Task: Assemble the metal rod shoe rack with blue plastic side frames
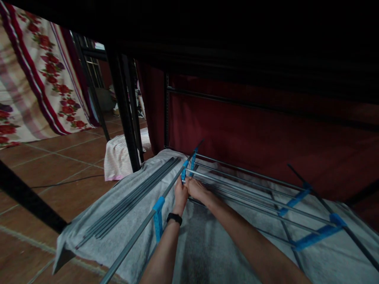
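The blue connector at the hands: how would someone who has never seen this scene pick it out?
Start at the grey cloth spread over the tiled floor, with a frame of grey rods lying on it. Follow the long side rod to where the left hand and right hand meet. The connector sits just above their fingers; the other blue connectors go untouched.

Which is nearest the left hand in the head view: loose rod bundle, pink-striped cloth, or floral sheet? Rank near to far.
From the left hand:
1. Rod bundle, just left of it on the grey cloth.
2. Pink-striped cloth, farther back left, on the floor by the black post.
3. Floral sheet, far left, hanging.
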Demonstrator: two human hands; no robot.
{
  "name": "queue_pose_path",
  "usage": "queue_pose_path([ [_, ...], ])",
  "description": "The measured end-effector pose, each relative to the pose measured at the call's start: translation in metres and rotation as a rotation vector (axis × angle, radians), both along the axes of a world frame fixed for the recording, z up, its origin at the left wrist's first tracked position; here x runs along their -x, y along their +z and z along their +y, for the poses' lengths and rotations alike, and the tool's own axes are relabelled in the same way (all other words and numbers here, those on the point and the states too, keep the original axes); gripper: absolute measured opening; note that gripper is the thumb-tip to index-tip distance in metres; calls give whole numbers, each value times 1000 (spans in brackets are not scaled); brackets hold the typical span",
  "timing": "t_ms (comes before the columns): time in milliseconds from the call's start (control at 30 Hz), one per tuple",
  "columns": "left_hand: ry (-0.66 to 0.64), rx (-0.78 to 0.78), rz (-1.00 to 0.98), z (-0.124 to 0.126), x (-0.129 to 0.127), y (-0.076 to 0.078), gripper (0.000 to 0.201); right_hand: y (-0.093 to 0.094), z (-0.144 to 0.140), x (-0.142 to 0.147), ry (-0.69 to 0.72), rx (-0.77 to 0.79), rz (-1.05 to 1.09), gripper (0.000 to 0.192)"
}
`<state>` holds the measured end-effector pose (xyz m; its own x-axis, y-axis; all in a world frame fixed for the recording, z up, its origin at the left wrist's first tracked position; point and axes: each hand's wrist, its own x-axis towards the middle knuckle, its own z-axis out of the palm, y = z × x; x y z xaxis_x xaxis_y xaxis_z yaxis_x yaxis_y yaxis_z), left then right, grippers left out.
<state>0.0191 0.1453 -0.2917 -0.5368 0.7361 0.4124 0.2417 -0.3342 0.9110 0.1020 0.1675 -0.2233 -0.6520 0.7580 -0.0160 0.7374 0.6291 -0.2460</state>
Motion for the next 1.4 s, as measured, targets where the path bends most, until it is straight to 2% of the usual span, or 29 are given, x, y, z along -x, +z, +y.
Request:
queue_pose_path([
  [233, -36, -54, -134, 11, 5, -11, 30, 12, -2, -4, 22, 38, 0, 32],
  [533, -152, -74, -330, 14, 6, -12, 28, 16, -13, 1, -56, -79, -27, 41],
  [900, -168, -71, -403, 12, 5, -9, 39, 26, -15, 0, -78, -12, -69, 38],
  [1167, -182, -77, -456, 11, 4, -11, 25, 18, -15, 8, -147, -99, -46, 57],
  [1400, -158, -62, -417, 13, 5, -11, 33, 21, -12, 6, -124, -54, -64, 50],
])
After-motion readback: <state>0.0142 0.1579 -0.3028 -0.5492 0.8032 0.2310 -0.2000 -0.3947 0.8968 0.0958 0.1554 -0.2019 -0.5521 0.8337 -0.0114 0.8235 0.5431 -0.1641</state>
